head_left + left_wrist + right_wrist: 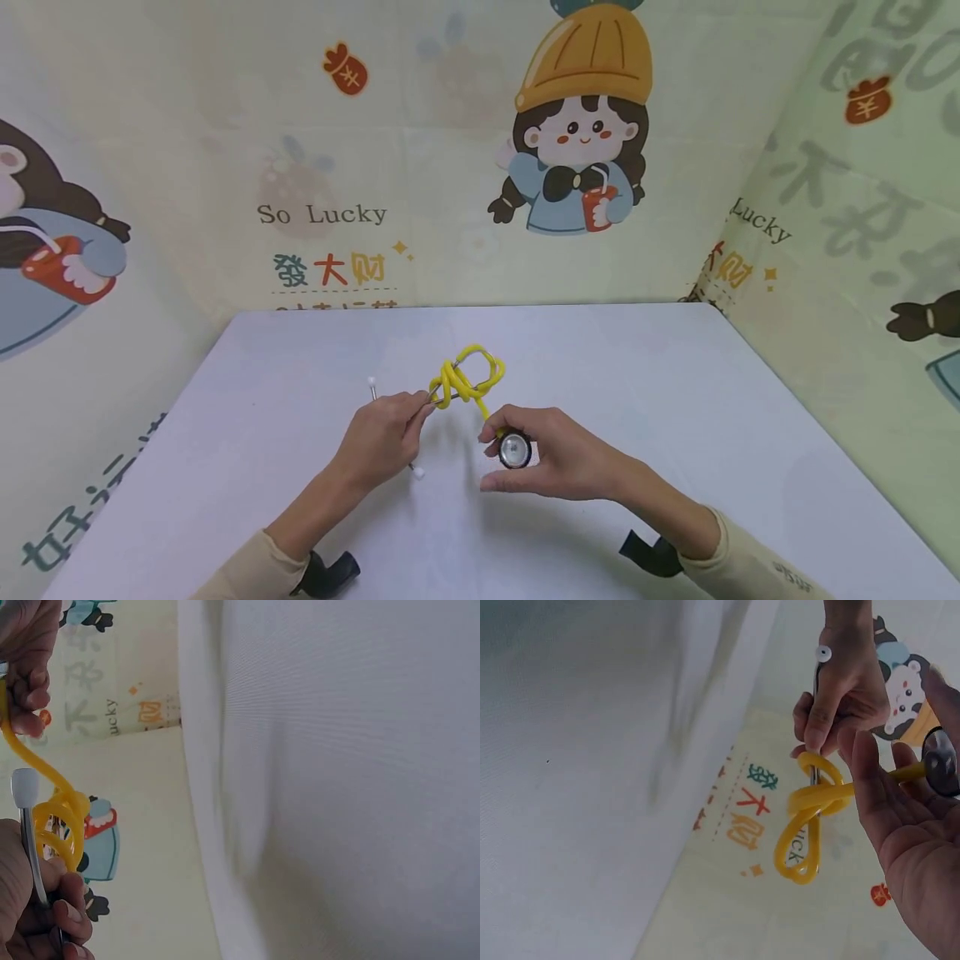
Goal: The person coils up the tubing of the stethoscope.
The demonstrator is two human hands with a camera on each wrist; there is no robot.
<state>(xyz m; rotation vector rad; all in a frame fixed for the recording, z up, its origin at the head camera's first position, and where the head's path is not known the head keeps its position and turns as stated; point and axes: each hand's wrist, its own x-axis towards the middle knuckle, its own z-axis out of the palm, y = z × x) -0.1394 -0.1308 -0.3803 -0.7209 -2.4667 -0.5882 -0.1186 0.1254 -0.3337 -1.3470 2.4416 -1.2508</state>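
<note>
A stethoscope with yellow tubing (450,379) is held above the white table, its tube looped around the metal headset. My left hand (386,433) grips the headset's metal arms. White eartips (371,381) stick out on either side of that hand; one eartip (25,787) shows large in the left wrist view. Between the thumb and fingers of my right hand (566,462) sits the round chest piece (515,450), with the tube running past the fingers toward the coils. In the right wrist view the chest piece (941,761) is partly cut off by the frame edge.
The white table (645,375) spreads under both hands. A printed cloth (450,250) with cartoon figures and lettering stands behind it and along the sides. Black straps (651,557) hang by both sleeves.
</note>
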